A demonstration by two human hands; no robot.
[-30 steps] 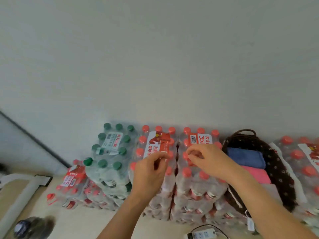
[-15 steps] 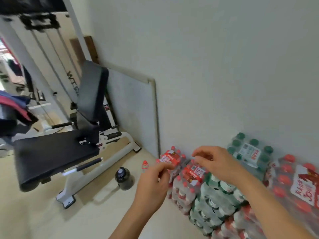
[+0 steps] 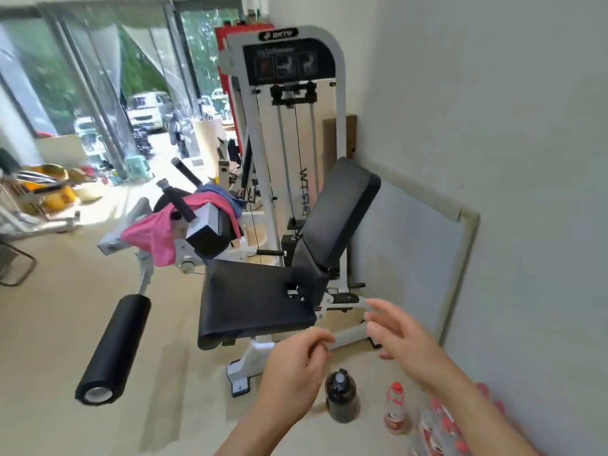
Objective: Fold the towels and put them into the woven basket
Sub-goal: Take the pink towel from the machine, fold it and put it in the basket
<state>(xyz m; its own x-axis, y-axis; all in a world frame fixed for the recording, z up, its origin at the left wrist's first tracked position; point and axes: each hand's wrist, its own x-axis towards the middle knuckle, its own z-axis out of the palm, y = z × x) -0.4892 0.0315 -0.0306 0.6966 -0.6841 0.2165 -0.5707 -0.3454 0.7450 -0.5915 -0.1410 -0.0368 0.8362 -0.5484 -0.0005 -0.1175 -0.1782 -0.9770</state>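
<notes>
A crumpled pink cloth towel (image 3: 151,238) hangs over the white metal arm of a leg-extension weight machine (image 3: 286,103) at the left centre of the frame. A blue cloth towel (image 3: 227,197) is bunched just behind and above it, on the same arm. Both sit well apart from the hands.

The left hand (image 3: 292,373) is raised at the lower centre. Its fingers curl in toward the thumb, and nothing shows between them. The right hand (image 3: 408,340) is at the lower right with its fingers spread and loosely straight, holding nothing.

Just above the hands in the frame is the machine's black padded seat (image 3: 256,301), with the tilted black backrest (image 3: 342,212) above it. A black foam roller pad (image 3: 113,350) sticks out toward the lower left.

On the beige floor between the two forearms stands a dark brown bottle with a black cap (image 3: 342,401). A clear plastic bottle with a red cap (image 3: 396,409) stands just to its right. A grey panel with a pale frame (image 3: 411,258) leans against the white wall on the right.
</notes>
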